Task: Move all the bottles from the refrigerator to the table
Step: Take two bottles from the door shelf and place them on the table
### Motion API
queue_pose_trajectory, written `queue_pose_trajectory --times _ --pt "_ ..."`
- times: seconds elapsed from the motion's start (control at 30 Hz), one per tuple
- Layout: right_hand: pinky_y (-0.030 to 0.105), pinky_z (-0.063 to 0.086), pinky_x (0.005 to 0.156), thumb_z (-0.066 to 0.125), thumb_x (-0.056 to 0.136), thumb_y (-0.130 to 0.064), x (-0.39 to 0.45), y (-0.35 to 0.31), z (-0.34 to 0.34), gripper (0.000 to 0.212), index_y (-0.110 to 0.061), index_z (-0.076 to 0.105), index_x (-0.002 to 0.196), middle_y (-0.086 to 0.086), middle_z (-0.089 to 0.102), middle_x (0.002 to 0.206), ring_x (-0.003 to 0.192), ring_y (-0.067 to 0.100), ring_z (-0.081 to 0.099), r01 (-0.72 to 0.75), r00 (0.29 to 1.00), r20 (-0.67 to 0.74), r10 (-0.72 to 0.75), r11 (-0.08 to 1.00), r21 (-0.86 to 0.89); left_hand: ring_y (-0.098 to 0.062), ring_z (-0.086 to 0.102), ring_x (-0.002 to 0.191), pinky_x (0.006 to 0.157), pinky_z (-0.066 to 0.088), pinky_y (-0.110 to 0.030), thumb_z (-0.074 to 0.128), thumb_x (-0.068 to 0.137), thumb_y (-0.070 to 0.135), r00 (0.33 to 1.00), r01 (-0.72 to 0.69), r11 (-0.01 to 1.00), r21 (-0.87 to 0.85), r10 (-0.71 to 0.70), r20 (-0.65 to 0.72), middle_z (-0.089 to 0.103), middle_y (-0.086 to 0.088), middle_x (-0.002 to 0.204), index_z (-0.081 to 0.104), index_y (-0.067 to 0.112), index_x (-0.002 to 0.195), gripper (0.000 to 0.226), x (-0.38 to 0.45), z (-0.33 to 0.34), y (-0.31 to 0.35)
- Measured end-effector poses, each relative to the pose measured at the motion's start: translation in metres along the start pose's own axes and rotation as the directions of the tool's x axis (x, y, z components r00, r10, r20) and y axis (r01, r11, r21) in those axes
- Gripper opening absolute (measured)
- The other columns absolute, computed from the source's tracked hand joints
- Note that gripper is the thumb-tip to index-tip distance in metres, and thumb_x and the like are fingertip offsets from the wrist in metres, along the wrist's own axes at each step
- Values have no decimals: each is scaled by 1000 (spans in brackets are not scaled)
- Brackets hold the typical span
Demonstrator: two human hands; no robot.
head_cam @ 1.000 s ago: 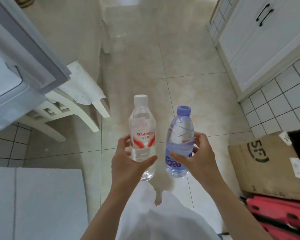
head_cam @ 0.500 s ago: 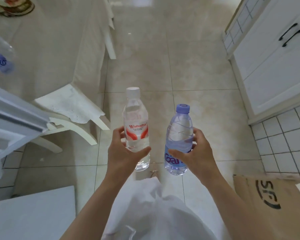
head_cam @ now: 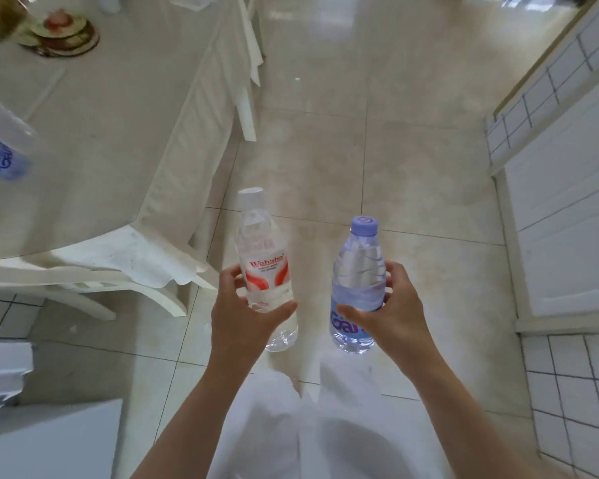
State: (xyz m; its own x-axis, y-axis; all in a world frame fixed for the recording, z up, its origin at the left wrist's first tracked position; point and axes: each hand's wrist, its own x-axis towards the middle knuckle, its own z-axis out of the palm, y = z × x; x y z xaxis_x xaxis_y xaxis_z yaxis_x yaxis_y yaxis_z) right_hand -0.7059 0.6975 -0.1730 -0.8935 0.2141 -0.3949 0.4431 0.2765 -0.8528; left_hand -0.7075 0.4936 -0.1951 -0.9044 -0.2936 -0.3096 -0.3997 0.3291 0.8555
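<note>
The table (head_cam: 94, 108) fills the upper left of the frame, with blurred bottles (head_cam: 4, 150) already at its left edge. At lower centre, the left hand (head_cam: 246, 316) grips the red-labelled bottle (head_cam: 265, 267) and the right hand (head_cam: 391, 312) grips the blue-labelled bottle (head_cam: 358, 285), neither yet set down.

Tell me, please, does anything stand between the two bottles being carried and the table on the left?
Nothing visible blocks the way. The left hand holds the red-label bottle and the right hand the purple-cap bottle, over open floor. The table lies ahead-left; only the white chair sits at its near edge, beside the path.
</note>
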Motion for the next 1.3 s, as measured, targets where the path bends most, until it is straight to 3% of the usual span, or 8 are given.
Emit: queue_pose_trajectory --times 0.17,0.3,0.47,0.67,0.83,1.03,1.17,1.3 --pt "39 58 82 90 56 -14 79 -27 -24 69 -25 53 113 -9 68 99 90 10 68 57 991 126 -52 998 -38 -9 70 85 73 60 -32 95 51 28 990 44 998 -42 -49 -130 65 7 108 52 19 116 78 37 40 31" --pt "42 57 82 86 50 -28 139 -60 -39 63 -36 53 103 -10 68 95 88 12 68 146 963 243 -116 983 -110 -9 69 89 79 60 -37 95 50 31 964 107 989 -104 -129 -232 66 12 107 52 24 116 79 59 62 63" --pt "45 56 83 89 57 -17 203 -96 -23 66 -26 53 111 -8 67 98 90 14 67 253 907 387 -167 950 -182 -3 67 91 83 59 -39 94 50 33 907 162 974 -157 -210 -365 65 15 108 50 26 118 81 82 65 84" --pt "45 55 84 86 60 -17 251 -133 34 66 -31 47 111 -13 64 96 90 15 65 307 833 530 -155 928 -211 -3 68 87 75 58 -30 94 53 24 831 187 947 -259 -294 -473 65 15 105 51 27 113 74 118 46 84" --pt "31 52 77 87 60 -8 281 -170 102 67 -26 47 110 -6 64 96 90 16 65 347 767 616 -179 923 -165 -3 68 88 74 57 -26 93 54 19 775 182 920 -347 -351 -526 67 12 103 52 26 115 73 171 13 79" --pt "40 56 78 81 39 -36 323 -226 204 65 -41 47 94 -12 64 94 88 12 66 400 716 671 -193 901 -168 -9 67 87 75 56 -31 92 55 14 721 168 917 -362 -365 -590 68 9 99 50 23 113 72 254 -61 77" --pt "35 54 80 85 43 -32 347 -265 259 73 -37 46 105 -11 64 100 92 14 65 442 696 680 -232 884 -150 3 64 75 65 51 -18 90 56 8 680 148 926 -348 -351 -644 65 10 91 46 22 110 71 306 -107 81" --pt "29 53 74 79 44 -32 367 -293 298 72 -29 50 110 -10 65 100 90 11 66 447 672 700 -240 886 -126 6 64 75 66 50 -17 92 53 6 664 139 920 -366 -361 -655 64 14 89 45 24 107 74 345 -135 81"
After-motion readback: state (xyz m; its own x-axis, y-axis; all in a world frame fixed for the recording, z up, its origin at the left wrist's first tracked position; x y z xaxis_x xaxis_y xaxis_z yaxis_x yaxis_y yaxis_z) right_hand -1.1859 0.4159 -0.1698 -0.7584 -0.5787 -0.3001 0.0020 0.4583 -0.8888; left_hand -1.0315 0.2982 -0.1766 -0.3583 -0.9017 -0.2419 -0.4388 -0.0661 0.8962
